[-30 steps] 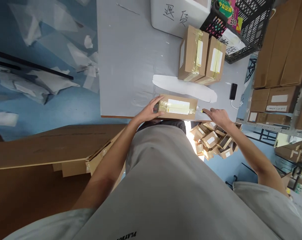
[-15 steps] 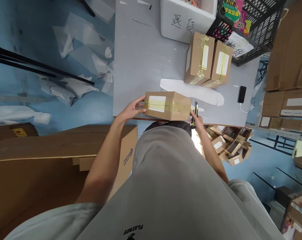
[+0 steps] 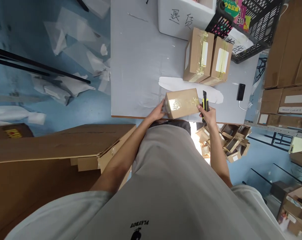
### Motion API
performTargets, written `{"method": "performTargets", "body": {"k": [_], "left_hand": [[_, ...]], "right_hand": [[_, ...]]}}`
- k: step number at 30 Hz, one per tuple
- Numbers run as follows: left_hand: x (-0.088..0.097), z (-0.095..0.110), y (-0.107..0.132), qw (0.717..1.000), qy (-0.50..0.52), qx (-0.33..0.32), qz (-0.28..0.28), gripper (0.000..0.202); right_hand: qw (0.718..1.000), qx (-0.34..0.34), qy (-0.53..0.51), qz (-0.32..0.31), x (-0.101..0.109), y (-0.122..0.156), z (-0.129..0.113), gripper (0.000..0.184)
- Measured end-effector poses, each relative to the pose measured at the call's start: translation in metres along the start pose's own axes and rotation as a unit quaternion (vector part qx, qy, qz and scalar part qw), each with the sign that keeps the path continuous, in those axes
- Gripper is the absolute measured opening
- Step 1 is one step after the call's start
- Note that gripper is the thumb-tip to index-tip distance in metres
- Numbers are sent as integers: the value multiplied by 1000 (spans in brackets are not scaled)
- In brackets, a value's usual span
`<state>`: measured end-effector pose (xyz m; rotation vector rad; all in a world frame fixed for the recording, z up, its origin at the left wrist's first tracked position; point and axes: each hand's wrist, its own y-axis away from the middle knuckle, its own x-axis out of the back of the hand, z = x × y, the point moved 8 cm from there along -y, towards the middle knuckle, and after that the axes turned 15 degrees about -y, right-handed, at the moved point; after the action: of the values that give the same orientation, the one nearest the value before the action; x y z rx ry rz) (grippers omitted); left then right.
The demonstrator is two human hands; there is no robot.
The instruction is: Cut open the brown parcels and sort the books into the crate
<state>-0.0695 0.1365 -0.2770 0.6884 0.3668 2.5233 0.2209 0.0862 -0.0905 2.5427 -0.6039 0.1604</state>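
Observation:
A taped cardboard box (image 3: 182, 103) is at the front edge of the grey table (image 3: 141, 66), with shiny clear tape on the face towards me. My left hand (image 3: 157, 111) grips its left end, some fingers hidden behind the box. A black and yellow utility knife (image 3: 204, 103) points away from me in my right hand (image 3: 208, 116), whose fingertips also touch the box's right end. Whether the blade is out I cannot tell. Just beyond the box lies a strip of white paper (image 3: 170, 83).
Two taped boxes (image 3: 199, 56) stand further back, before a white foam bin (image 3: 175, 28) and a black plastic crate (image 3: 259, 43). A phone (image 3: 240, 92) with a cable lies at the right. Open cartons (image 3: 232, 145) are piled below; a large carton (image 3: 53, 143) is at my left.
The box has been turned and shifted right, so its white label no longer shows. My left hand has moved right with it; the right hand and the knife have moved slightly right.

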Motion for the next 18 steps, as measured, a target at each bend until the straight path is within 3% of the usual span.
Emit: {"method": "performTargets", "body": {"k": [3, 5, 8, 10, 14, 18], "left_hand": [[41, 23, 8, 997, -7, 8, 74, 69], [63, 51, 16, 996, 44, -29, 74, 56], [84, 90, 23, 996, 42, -49, 68, 48], [91, 105, 25, 996, 32, -42, 69, 42], [96, 108, 22, 997, 32, -19, 65, 34], [98, 105, 17, 998, 38, -3, 53, 34]], "right_hand": [[1000, -5, 13, 8, 2, 6, 9, 62], [999, -7, 31, 25, 4, 10, 17, 62], [995, 3, 95, 36, 6, 15, 18, 60], [983, 44, 175, 42, 6, 21, 7, 59], [941, 129, 312, 31, -8, 55, -25, 65], [921, 107, 351, -132, -58, 97, -25, 65]]}}
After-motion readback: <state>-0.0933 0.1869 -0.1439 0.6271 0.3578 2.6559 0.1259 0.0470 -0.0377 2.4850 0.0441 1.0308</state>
